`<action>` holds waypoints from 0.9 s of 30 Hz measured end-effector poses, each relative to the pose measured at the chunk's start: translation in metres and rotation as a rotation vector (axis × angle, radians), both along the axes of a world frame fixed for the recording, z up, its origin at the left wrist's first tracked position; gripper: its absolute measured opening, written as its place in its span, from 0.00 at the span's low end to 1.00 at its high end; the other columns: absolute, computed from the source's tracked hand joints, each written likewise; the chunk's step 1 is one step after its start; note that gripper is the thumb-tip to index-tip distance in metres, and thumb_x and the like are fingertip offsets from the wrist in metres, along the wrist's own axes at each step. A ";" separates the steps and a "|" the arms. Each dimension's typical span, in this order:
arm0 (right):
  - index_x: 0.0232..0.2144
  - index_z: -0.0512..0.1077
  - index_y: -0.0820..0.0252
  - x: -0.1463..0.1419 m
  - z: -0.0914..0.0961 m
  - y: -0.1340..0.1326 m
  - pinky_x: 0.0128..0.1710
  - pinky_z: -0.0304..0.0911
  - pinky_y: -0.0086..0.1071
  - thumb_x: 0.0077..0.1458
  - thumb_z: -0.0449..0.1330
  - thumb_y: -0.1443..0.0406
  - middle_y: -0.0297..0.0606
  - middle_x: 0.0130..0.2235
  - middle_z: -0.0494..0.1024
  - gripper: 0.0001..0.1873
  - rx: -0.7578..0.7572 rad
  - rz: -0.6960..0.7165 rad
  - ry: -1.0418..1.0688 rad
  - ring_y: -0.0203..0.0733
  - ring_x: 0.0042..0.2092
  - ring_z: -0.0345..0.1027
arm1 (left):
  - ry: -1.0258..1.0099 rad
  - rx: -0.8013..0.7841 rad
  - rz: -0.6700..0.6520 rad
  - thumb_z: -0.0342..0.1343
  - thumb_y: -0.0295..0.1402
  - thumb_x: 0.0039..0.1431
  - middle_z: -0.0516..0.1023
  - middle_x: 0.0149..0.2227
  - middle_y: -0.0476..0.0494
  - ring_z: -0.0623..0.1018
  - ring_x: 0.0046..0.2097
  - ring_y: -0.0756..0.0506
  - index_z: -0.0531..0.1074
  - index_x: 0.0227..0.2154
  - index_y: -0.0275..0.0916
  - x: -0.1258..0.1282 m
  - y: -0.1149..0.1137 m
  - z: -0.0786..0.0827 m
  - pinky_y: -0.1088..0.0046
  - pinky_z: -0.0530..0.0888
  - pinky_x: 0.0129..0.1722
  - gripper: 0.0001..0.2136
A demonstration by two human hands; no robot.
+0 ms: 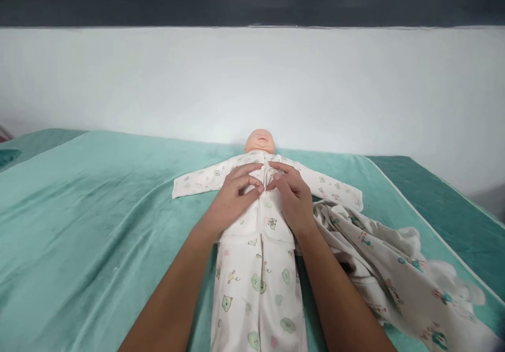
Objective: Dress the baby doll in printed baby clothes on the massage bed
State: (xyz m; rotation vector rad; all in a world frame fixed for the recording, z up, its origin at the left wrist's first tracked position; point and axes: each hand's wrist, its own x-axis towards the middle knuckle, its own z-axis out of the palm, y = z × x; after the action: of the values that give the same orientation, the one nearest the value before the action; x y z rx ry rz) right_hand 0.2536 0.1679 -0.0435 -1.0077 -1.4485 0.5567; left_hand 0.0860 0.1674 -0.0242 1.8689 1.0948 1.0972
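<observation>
A baby doll [259,140] lies on its back, dressed in a white printed jacket [272,224] and matching trousers [258,294]. The jacket's sleeves stretch out to both sides. On the chest, my left hand [236,191] pinches the jacket's front edge near a small button, thumb and forefinger together. Opposite it, my right hand [291,191] grips the other front edge, its fingertips close to my left ones at the middle seam. The fingers partly cover the buttons, so I cannot tell which are fastened.
To the right of the doll lies a crumpled white printed cloth [386,257], close to my right forearm. A green blanket [118,210] covers the surface underneath, with some folds at left. Behind the doll's head rises a white wall [252,78] below a dark ledge [315,7].
</observation>
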 end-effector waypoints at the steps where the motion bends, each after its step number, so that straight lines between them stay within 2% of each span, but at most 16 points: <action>1: 0.22 0.77 0.52 0.000 0.000 0.000 0.62 0.56 0.49 0.63 0.57 0.60 0.34 0.52 0.79 0.18 0.000 0.010 -0.004 0.48 0.58 0.68 | 0.000 -0.022 -0.015 0.56 0.36 0.62 0.67 0.65 0.51 0.60 0.69 0.40 0.77 0.31 0.46 -0.002 0.000 0.001 0.55 0.62 0.65 0.07; 4: 0.21 0.77 0.51 0.000 0.001 0.001 0.62 0.57 0.48 0.63 0.58 0.61 0.33 0.51 0.79 0.18 0.004 0.037 -0.020 0.48 0.58 0.68 | -0.006 -0.073 -0.069 0.58 0.38 0.61 0.64 0.67 0.51 0.58 0.70 0.38 0.77 0.31 0.46 -0.006 0.001 0.001 0.55 0.68 0.62 0.05; 10: 0.21 0.77 0.50 -0.001 0.003 0.000 0.62 0.57 0.48 0.63 0.58 0.62 0.32 0.50 0.80 0.18 0.008 0.059 -0.043 0.46 0.57 0.68 | -0.060 -0.087 -0.130 0.61 0.41 0.58 0.62 0.68 0.49 0.60 0.70 0.38 0.76 0.30 0.45 -0.012 0.007 -0.002 0.54 0.67 0.62 0.06; 16: 0.21 0.78 0.50 0.000 0.003 0.001 0.62 0.57 0.48 0.62 0.58 0.62 0.31 0.50 0.80 0.18 -0.002 0.066 -0.069 0.47 0.57 0.68 | -0.047 -0.081 -0.112 0.63 0.41 0.57 0.64 0.67 0.48 0.61 0.69 0.37 0.75 0.28 0.44 -0.013 0.008 -0.004 0.53 0.65 0.64 0.07; 27: 0.21 0.77 0.49 0.002 0.004 0.001 0.63 0.56 0.49 0.63 0.58 0.62 0.30 0.50 0.81 0.18 0.024 0.135 -0.086 0.46 0.59 0.67 | -0.039 -0.093 -0.109 0.60 0.39 0.58 0.65 0.66 0.48 0.60 0.69 0.36 0.75 0.28 0.44 -0.015 0.005 0.002 0.55 0.68 0.61 0.07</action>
State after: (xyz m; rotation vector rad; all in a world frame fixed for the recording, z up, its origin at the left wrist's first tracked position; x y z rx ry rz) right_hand 0.2556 0.1688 -0.0391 -0.9285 -1.6045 0.5984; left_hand 0.0713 0.1726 -0.0225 1.8049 0.9935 0.9994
